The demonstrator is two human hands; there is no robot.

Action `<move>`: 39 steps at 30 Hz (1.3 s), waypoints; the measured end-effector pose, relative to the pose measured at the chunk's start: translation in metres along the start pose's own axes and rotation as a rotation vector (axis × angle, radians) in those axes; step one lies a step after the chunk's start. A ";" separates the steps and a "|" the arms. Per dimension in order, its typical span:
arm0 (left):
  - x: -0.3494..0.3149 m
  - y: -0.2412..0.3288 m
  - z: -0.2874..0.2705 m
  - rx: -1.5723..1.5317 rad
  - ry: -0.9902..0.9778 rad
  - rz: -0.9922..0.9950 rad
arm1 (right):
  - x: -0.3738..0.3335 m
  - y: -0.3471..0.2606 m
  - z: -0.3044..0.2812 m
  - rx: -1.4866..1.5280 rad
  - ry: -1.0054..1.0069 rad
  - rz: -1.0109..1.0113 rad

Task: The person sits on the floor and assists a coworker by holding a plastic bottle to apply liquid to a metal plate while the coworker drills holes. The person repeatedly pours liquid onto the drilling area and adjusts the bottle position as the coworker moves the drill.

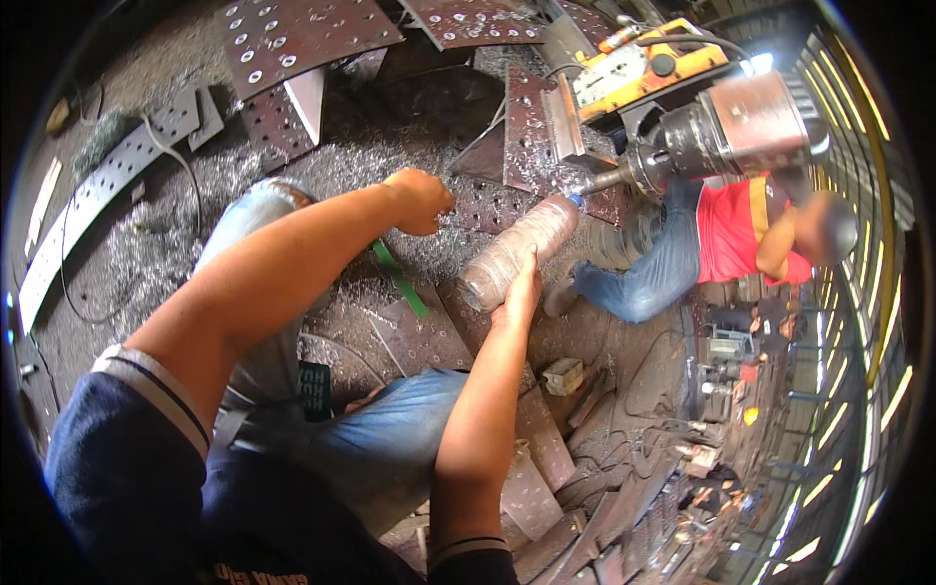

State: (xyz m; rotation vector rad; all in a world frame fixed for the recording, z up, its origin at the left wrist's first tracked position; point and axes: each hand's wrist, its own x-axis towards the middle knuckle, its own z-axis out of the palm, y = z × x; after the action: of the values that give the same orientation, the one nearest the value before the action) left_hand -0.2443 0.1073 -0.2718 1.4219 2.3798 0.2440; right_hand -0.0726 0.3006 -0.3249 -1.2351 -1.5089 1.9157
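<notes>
My right hand grips a large, dirty plastic bottle from below, near its base. The bottle lies tilted, its blue neck pointing up and right, close to the tip of the drill's spindle. That spindle belongs to a drilling machine with an orange-yellow body and a silver motor. My left hand is closed in a fist, left of the bottle and apart from it, above the shaving-strewn ground. Its curled fingers hide whatever they may hold.
Drilled steel plates lie at the far side. Metal shavings cover the ground. A green strip lies below my left hand. A person in a red top sits at the right. Cables and a small box-like object lie near my right arm.
</notes>
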 end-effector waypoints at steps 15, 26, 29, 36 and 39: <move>0.001 -0.004 -0.021 -0.063 0.053 0.050 | 0.026 0.014 -0.008 0.075 -0.040 0.066; 0.023 -0.016 0.006 -0.098 0.206 0.137 | 0.033 0.024 -0.013 0.108 0.079 -0.165; 0.011 -0.013 -0.009 -0.067 0.151 0.044 | 0.012 0.017 0.006 -0.045 0.213 -0.241; 0.002 -0.015 -0.025 -0.070 0.292 -0.091 | 0.001 0.005 0.007 -0.418 0.332 -0.398; 0.004 -0.010 -0.026 -0.096 0.304 -0.103 | -0.014 -0.005 0.006 -0.466 0.366 -0.396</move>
State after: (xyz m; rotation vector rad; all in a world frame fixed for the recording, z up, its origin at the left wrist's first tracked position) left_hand -0.2640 0.1067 -0.2517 1.2911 2.6316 0.5763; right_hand -0.0718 0.2884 -0.3148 -1.2598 -1.8738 1.0561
